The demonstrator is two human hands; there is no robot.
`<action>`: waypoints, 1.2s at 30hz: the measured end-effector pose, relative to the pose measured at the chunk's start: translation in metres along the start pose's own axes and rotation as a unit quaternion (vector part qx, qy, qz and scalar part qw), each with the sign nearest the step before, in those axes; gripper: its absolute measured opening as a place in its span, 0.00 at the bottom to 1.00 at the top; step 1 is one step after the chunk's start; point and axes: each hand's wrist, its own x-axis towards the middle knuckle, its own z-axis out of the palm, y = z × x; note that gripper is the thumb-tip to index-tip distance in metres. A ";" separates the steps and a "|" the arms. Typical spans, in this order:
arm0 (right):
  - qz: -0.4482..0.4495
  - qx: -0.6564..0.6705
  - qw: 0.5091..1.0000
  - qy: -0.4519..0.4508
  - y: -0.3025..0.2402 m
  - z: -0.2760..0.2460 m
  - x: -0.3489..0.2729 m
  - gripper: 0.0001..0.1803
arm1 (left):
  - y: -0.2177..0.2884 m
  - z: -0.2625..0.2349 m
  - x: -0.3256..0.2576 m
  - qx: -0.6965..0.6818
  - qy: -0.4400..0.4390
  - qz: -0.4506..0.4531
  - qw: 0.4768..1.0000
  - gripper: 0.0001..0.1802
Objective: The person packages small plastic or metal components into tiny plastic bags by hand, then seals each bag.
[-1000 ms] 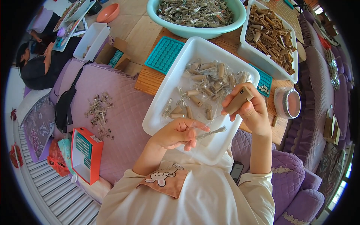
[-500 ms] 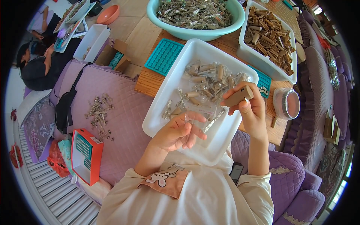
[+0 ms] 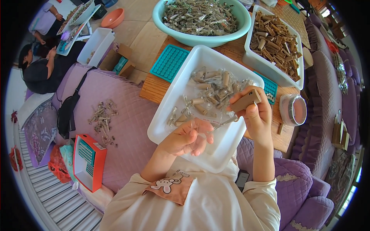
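Between the thumb and fingers of my right hand (image 3: 257, 116) is a brown cardboard tube (image 3: 245, 101), tilted, with a small dark mark near its upper end. My left hand (image 3: 181, 139) pinches a clear plastic bag (image 3: 203, 125) with pink print along its edge. The tube's lower end is apart from my left fingers, and a thin wrapped strip (image 3: 227, 121) lies in the gap beyond them. Both hands are over a white plastic tray (image 3: 221, 159). Bagged brown tubes (image 3: 210, 90) are heaped in its far part.
Behind the tray stand a pale green basin (image 3: 200, 37) of small wrapped pieces and a white bin (image 3: 275, 73) of brown tubes. Teal molds (image 3: 169, 63) flank the tray. A tape roll (image 3: 298, 110) sits at right. Left are a red box (image 3: 98, 169) and a loose pile (image 3: 103, 117). A person (image 3: 40, 75) sits far left.
The tube has dropped slightly in my right hand's grip, staying tilted. My left fingers have curled in a little and the bag looks less spread. The view has shifted slightly.
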 end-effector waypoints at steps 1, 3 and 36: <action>0.007 0.004 1.000 -0.004 0.000 0.000 0.000 0.22 | 0.000 -0.001 0.001 0.013 0.000 0.019 1.000 0.20; 0.011 0.009 1.000 -0.011 -0.001 0.001 0.001 0.22 | 0.001 0.000 0.002 0.039 0.010 0.045 0.998 0.19; 0.003 -0.171 0.985 -0.011 0.026 0.029 -0.001 0.13 | 0.009 0.001 0.016 0.322 0.365 0.244 0.839 0.04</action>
